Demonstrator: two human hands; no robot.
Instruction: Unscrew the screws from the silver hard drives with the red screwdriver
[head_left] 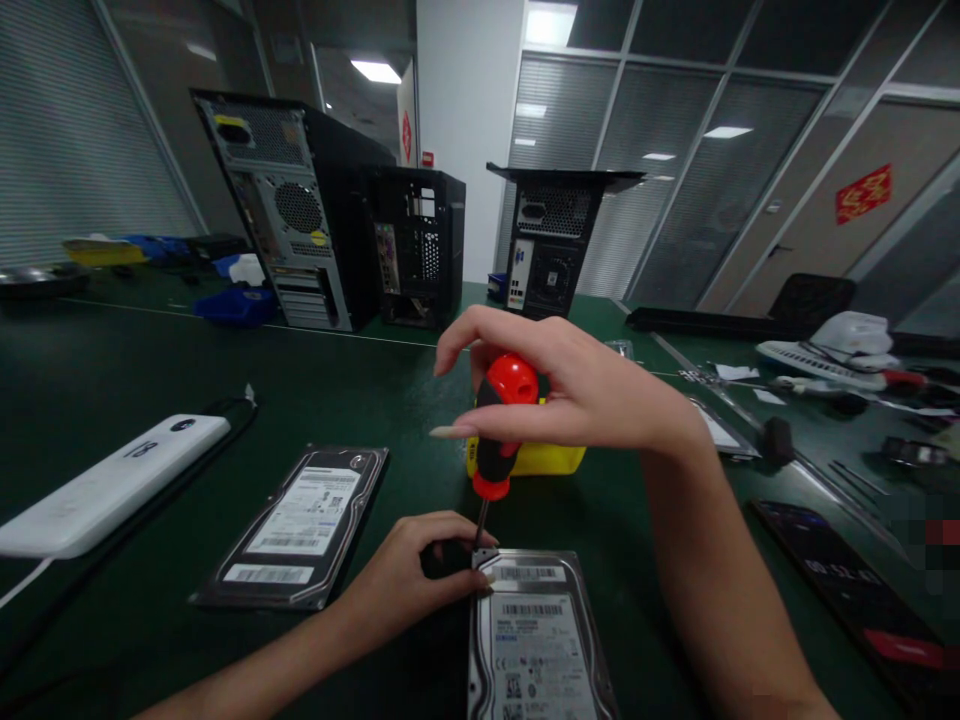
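My right hand [555, 370] is closed around the red and black handle of a screwdriver [499, 450], its thumb along the near side. The shaft points down, and its tip is at the far left corner of a hard drive [532, 640] with a white label. My left hand [431, 565] pinches at that same corner, thumb on the drive's edge and fingers just behind the shaft. Whether those fingers also touch the shaft is unclear. The screw, if any, under the tip is too small to see. A yellow container [551, 460] stands behind the screwdriver, partly hidden.
A second hard drive [304, 520] lies left, beside a white power strip [112, 485] with a cable. Computer cases [337, 210] stand at the back, another case [551, 240] right of them. A phone [840, 590] showing a timer lies right, near scattered tools and a dark block [777, 441].
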